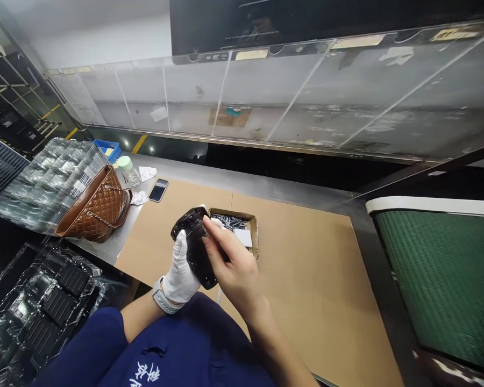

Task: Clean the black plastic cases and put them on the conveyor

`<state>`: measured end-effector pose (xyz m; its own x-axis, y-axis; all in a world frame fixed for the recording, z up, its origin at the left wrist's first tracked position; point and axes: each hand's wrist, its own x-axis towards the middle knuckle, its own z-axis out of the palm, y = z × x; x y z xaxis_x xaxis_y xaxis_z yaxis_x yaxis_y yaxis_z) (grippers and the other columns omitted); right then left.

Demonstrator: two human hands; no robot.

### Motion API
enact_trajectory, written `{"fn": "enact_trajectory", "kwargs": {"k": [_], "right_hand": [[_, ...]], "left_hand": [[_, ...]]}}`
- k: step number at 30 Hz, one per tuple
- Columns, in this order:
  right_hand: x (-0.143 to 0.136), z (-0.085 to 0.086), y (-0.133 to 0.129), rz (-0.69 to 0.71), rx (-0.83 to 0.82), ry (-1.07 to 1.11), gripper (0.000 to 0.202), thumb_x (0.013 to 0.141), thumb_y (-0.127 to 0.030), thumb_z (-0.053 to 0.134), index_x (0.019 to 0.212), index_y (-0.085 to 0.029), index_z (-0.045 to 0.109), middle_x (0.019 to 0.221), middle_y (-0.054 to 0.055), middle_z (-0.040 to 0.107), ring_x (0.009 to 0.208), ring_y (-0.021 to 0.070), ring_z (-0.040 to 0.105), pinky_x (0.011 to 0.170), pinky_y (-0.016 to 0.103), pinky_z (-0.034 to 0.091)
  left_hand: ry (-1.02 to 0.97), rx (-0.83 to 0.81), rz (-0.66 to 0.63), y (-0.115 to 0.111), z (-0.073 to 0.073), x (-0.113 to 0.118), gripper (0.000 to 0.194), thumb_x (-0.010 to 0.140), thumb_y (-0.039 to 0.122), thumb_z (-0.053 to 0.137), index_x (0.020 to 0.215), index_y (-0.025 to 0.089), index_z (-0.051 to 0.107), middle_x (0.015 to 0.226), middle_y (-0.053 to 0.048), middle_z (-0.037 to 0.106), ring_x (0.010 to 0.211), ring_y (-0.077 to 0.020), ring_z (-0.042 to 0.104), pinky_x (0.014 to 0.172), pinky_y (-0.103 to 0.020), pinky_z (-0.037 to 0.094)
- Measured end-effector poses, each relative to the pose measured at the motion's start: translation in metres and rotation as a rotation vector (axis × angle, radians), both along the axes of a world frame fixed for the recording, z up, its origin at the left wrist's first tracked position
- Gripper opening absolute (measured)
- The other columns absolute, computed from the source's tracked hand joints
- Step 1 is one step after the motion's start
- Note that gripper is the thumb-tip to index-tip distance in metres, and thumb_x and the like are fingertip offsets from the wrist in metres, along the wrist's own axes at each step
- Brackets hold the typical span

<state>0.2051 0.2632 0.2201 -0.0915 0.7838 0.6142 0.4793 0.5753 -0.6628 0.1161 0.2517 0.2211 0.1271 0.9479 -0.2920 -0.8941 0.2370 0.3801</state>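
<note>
My left hand (180, 274), in a white glove with a watch at the wrist, is closed round a black plastic housing (196, 246). The housing is held tilted above the front of the cardboard-covered table, its inner side partly facing me. My bare right hand (232, 260) is closed, with thumb and forefinger pressed to the housing's right edge. Whether a small part sits between those fingertips cannot be made out. Just behind the hands stands a shallow cardboard box (255, 239) with many small dark metal pieces (230, 221) and a white block (243, 237) in it.
At the left are a brown quilted handbag (99, 209), a phone (158, 190), a jar with a pale green lid (126, 165), clear plastic trays (52, 177) and a blue bin (108, 149). Black parts lie in trays (56, 306) below. A green conveyor belt (447, 274) runs at the right.
</note>
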Motion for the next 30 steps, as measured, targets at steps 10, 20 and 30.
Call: {"fn": "enact_trajectory", "kwargs": {"k": [10, 20, 30], "right_hand": [[0.0023, 0.0008, -0.0012, 0.016, -0.024, 0.032, 0.045, 0.089, -0.011, 0.05, 0.131, -0.026, 0.051, 0.107, 0.004, 0.069, 0.101, 0.0181, 0.065, 0.089, 0.031, 0.053], [0.0036, -0.0026, -0.0031, 0.001, -0.021, 0.055, 0.05, 0.087, -0.009, 0.052, 0.132, -0.029, 0.049, 0.113, 0.002, 0.068, 0.108, 0.0182, 0.062, 0.093, 0.031, 0.052], [0.0031, -0.0029, -0.0011, 0.035, -0.036, 0.002, 0.042, 0.089, -0.012, 0.049, 0.129, -0.025, 0.053, 0.099, 0.004, 0.07, 0.094, 0.0165, 0.066, 0.09, 0.03, 0.053]], "left_hand": [[0.065, 0.002, -0.034, -0.0023, -0.0069, -0.0004, 0.048, 0.077, 0.054, 0.057, 0.105, 0.017, 0.069, 0.12, -0.008, 0.065, 0.126, -0.0279, 0.048, 0.109, -0.038, 0.036], [0.068, 0.033, -0.027, -0.0034, -0.0053, -0.0004, 0.04, 0.082, 0.049, 0.054, 0.101, 0.018, 0.071, 0.112, -0.006, 0.069, 0.127, -0.0237, 0.047, 0.113, -0.035, 0.03], [0.02, -0.098, -0.056, -0.0003, -0.0023, -0.0025, 0.042, 0.089, 0.042, 0.044, 0.113, 0.015, 0.065, 0.116, -0.008, 0.066, 0.131, -0.0211, 0.042, 0.113, -0.034, 0.029]]}}
